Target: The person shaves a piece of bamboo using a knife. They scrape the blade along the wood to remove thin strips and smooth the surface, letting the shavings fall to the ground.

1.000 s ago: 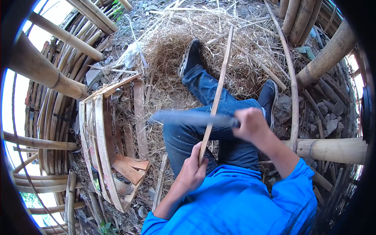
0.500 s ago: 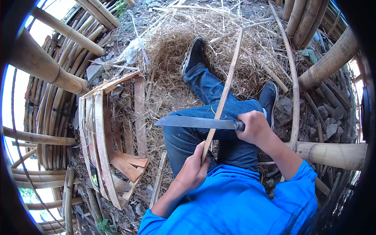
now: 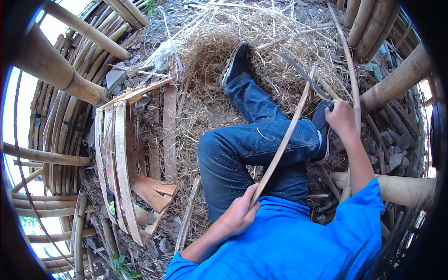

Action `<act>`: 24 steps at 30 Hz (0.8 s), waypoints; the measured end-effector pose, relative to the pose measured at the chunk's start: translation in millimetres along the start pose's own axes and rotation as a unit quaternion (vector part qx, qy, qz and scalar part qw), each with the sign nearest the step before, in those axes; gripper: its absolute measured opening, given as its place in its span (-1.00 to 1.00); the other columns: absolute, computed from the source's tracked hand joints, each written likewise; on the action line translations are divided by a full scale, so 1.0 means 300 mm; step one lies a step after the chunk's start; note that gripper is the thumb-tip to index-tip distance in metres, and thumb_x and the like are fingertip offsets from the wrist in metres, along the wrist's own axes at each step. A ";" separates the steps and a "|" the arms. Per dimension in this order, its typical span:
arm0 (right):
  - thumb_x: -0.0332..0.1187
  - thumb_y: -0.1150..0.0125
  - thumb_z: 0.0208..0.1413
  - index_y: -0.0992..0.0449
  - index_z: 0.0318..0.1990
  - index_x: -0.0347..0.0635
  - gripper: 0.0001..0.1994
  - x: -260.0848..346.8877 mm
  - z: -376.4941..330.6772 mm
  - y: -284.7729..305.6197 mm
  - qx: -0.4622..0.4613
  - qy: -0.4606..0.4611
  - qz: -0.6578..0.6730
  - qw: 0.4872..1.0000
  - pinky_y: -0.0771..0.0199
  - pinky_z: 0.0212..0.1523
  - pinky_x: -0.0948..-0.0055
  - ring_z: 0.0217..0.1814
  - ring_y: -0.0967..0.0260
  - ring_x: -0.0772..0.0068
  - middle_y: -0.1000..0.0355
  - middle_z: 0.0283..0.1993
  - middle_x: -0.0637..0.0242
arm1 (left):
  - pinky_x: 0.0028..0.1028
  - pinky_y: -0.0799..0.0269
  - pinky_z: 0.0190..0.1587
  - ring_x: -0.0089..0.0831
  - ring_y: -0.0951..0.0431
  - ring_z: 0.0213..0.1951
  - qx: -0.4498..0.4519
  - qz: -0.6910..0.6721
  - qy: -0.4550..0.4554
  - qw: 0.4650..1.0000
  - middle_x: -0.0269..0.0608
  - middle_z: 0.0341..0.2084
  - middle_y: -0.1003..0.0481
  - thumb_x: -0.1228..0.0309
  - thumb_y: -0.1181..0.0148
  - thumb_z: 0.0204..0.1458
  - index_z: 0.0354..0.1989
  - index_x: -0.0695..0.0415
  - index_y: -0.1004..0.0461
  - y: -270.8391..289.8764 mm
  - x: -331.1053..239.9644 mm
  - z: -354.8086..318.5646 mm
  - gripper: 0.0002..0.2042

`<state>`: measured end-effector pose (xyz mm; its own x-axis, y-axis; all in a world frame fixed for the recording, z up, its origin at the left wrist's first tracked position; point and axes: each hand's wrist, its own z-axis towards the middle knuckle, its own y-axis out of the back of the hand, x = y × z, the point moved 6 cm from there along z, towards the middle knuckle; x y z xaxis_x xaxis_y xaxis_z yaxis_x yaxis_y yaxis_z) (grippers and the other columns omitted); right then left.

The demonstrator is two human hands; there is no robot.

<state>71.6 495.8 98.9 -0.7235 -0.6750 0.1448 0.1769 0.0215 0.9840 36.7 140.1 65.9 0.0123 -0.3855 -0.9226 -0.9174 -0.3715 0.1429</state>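
Pale tan bamboo, split into a long thin strip point(image 3: 283, 140), slants across the person's blue-jeaned knee point(image 3: 252, 149), its upper end over the heap of dry straw shavings point(image 3: 210, 60). The left hand point(image 3: 240, 214) is clamped around its lower end; the right hand point(image 3: 341, 117) grips the handle of a long dark knife point(image 3: 303, 74), blade raised clear of the strip. The hands are well apart. The strip looks light, springy and sharp-edged, best held low, near the lap.
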 end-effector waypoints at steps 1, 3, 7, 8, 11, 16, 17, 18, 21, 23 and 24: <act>-0.31 -0.16 -0.09 -0.57 -0.44 -0.22 -0.83 0.052 -0.038 0.007 0.010 0.011 0.033 0.999 -0.50 -0.23 0.13 -0.32 -0.49 0.00 -0.50 -0.41 -0.02 | -0.41 -0.29 -0.42 -0.38 -0.38 -0.51 -0.001 0.000 0.002 1.000 -0.10 -0.58 -0.33 0.51 0.02 0.12 0.15 0.21 -0.13 0.002 0.004 0.005 -0.59; -0.29 -0.15 -0.10 -0.58 -0.46 -0.17 -0.84 0.204 -0.129 -0.020 0.038 0.094 0.045 0.994 -0.50 -0.26 0.15 -0.35 -0.50 0.04 -0.51 -0.45 0.09 | -0.46 -0.25 -0.45 -0.50 -0.32 -0.52 -0.028 -0.007 0.042 0.999 -0.22 -0.59 -0.28 0.52 0.03 0.13 0.15 0.18 -0.15 0.032 0.023 0.013 -0.61; -0.23 -0.24 -0.19 -0.52 -0.55 -0.19 -0.80 0.371 -0.282 -0.039 0.094 0.242 0.119 0.958 -0.50 -0.32 0.16 -0.44 -0.48 0.03 -0.46 -0.56 0.02 | -0.48 -0.25 -0.45 -0.54 -0.29 -0.54 -0.043 0.008 0.018 0.999 -0.27 -0.59 -0.25 0.56 0.05 0.11 0.14 0.17 -0.16 0.091 -0.047 0.024 -0.61; -0.21 -0.24 -0.15 -0.52 -0.54 -0.19 -0.78 0.349 -0.252 -0.026 0.056 0.233 0.091 0.967 -0.50 -0.32 0.17 -0.44 -0.48 0.05 -0.46 -0.55 0.02 | -0.48 -0.25 -0.45 -0.54 -0.29 -0.54 -0.039 0.012 0.016 0.999 -0.27 -0.59 -0.25 0.56 0.05 0.11 0.14 0.17 -0.16 0.091 -0.048 0.014 -0.61; -0.20 -0.19 -0.04 -0.54 -0.50 -0.22 -0.75 0.143 -0.004 -0.050 -0.015 0.084 0.043 0.995 -0.52 -0.29 0.19 -0.41 -0.51 0.09 -0.48 -0.51 0.04 | -0.46 -0.26 -0.44 -0.50 -0.33 -0.53 -0.048 0.052 0.023 0.997 -0.22 -0.59 -0.29 0.56 0.04 0.10 0.15 0.19 -0.15 0.084 -0.043 -0.038 -0.60; -0.23 -0.19 -0.04 -0.55 -0.36 -0.28 -0.74 -0.130 0.182 -0.034 0.000 -0.046 -0.040 0.998 -0.50 -0.17 0.13 -0.23 -0.50 -0.01 -0.50 -0.33 -0.06 | -0.42 -0.30 -0.42 -0.38 -0.41 -0.51 -0.025 0.054 0.002 0.998 -0.09 -0.58 -0.37 0.55 0.01 0.08 0.14 0.21 -0.14 0.025 0.010 -0.063 -0.59; -0.21 -0.19 -0.05 -0.54 -0.35 -0.28 -0.73 -0.161 0.194 -0.033 -0.017 -0.078 -0.043 0.996 -0.49 -0.15 0.11 -0.21 -0.49 -0.03 -0.50 -0.33 -0.08 | -0.42 -0.31 -0.42 -0.38 -0.41 -0.51 -0.018 0.049 0.001 0.999 -0.08 -0.58 -0.37 0.55 0.02 0.09 0.12 0.21 -0.15 0.018 0.011 -0.071 -0.60; -0.18 -0.18 -0.06 -0.54 -0.33 -0.29 -0.69 -0.192 0.215 -0.024 -0.038 -0.084 -0.043 0.995 -0.48 -0.13 0.11 -0.19 -0.48 -0.05 -0.50 -0.30 -0.09 | -0.43 -0.29 -0.44 -0.41 -0.39 -0.52 -0.016 0.038 0.010 0.999 -0.09 -0.59 -0.36 0.54 0.03 0.10 0.07 0.21 -0.19 0.022 0.022 -0.077 -0.66; -0.17 -0.18 -0.09 -0.54 -0.33 -0.30 -0.67 -0.300 0.223 -0.046 -0.017 -0.121 -0.041 0.992 -0.47 -0.14 0.10 -0.17 -0.47 -0.08 -0.49 -0.28 -0.10 | -0.44 -0.28 -0.44 -0.47 -0.37 -0.52 -0.046 0.035 0.054 0.997 -0.10 -0.60 -0.34 0.55 0.04 0.10 0.03 0.20 -0.21 0.072 0.011 -0.077 -0.69; -0.19 -0.15 -0.08 -0.53 -0.39 -0.31 -0.70 -0.305 0.192 -0.066 -0.036 -0.118 0.006 0.992 -0.46 -0.17 0.10 -0.18 -0.46 -0.10 -0.47 -0.30 -0.15 | -0.51 -0.24 -0.43 -0.56 -0.30 -0.50 -0.061 0.016 0.084 0.994 -0.23 -0.59 -0.29 0.56 0.02 0.09 0.03 0.19 -0.22 0.116 0.027 -0.050 -0.69; -0.22 -0.13 -0.08 -0.52 -0.42 -0.32 -0.72 -0.310 0.171 -0.098 -0.039 -0.115 0.043 0.992 -0.46 -0.21 0.11 -0.22 -0.46 -0.09 -0.47 -0.34 -0.16 | -0.54 -0.21 -0.43 -0.60 -0.26 -0.50 -0.061 -0.007 0.070 0.996 -0.30 -0.58 -0.26 0.57 0.01 0.08 0.03 0.18 -0.23 0.126 0.031 -0.035 -0.69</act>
<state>99.5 595.7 61.7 -0.8345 -0.4876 0.2567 0.2891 0.0091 0.9573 6.2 113.7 66.6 0.0879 -0.4896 -0.8675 -0.8613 -0.4748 0.1807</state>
